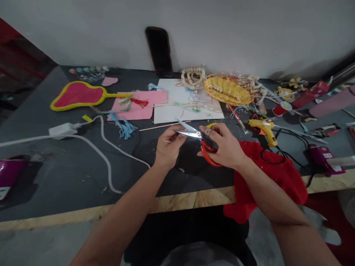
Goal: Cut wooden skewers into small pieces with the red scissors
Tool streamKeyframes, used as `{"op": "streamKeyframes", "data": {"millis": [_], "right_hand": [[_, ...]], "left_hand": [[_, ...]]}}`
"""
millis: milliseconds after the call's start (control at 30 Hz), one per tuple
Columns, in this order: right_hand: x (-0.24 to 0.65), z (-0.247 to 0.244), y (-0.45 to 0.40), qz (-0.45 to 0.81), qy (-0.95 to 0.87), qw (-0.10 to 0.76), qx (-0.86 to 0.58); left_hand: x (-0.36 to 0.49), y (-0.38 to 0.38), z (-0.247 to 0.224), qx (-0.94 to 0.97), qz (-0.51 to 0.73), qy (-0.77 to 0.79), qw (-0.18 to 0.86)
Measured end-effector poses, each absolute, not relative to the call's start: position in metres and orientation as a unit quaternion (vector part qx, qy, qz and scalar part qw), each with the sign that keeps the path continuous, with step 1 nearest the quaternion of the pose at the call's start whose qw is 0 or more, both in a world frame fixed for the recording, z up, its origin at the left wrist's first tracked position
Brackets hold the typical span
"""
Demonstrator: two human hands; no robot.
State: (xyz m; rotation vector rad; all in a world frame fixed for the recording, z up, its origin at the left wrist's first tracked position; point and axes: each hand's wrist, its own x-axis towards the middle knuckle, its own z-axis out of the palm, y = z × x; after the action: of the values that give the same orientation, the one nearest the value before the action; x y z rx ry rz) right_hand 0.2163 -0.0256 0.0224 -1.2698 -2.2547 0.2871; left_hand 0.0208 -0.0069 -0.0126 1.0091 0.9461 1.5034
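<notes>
Red-handled, silver-bladed scissors point(198, 135) are held parted above the dark grey bench point(69, 170) in the right hand's point(226, 146) fingers; the left hand point(168, 146), whose hold cannot be told, should be kept clear of the edges.

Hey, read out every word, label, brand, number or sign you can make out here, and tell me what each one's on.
No text is readable. Too small or blurred:
Yellow glue gun: pale label.
Purple object at right: pale patches with faint marks.
Purple object at left edge: white patch with faint marks.
Scissors: no lettering visible.
</notes>
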Motion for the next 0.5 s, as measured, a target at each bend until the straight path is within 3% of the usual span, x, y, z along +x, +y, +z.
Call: {"op": "streamKeyframes", "data": {"millis": [500], "right_hand": [[0.2175, 0.0174, -0.0203, 0.165, -0.843, 0.285, -0.426]], "left_hand": [[0.021, -0.0075, -0.0105, 0.397, 0.623, 0.381, 0.556]]}}
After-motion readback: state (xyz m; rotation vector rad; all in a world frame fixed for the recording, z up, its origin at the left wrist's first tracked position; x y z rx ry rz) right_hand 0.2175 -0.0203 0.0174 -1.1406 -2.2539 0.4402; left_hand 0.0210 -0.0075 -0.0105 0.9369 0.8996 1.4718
